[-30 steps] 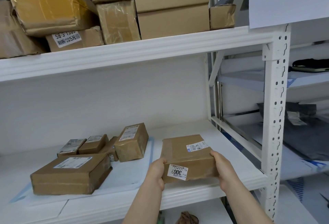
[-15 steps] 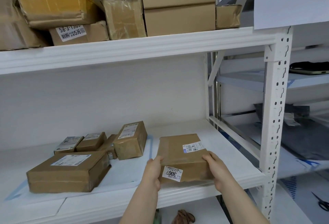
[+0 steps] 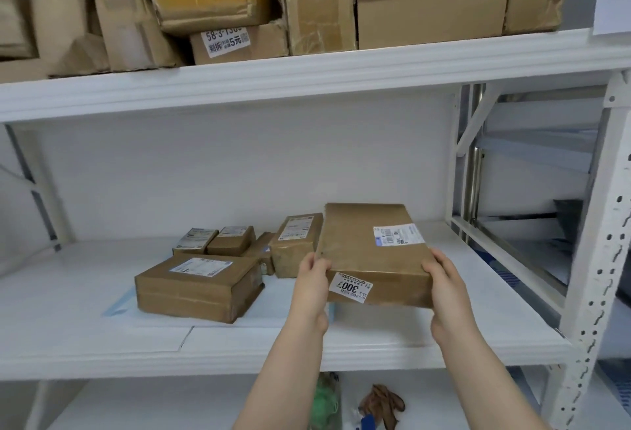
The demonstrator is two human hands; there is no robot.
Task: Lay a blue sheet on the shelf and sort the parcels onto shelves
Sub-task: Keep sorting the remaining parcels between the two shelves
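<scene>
The left hand [image 3: 312, 281] and right hand [image 3: 445, 281] are gripping the parcel's [image 3: 372, 252] near corners. Fingers [image 3: 438, 259] are curling round its edges.

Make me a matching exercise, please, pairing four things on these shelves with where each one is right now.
Things:
1. parcel with the 3007 sticker
2. box with the 5元 label
3. wide flat parcel
4. blue sheet

Places:
A. on the upper shelf
B. under parcels on the middle shelf
C. held between the left hand and the right hand
D. on the blue sheet, left of the hands

Pairs: 1-C, 2-A, 3-D, 4-B.
</scene>
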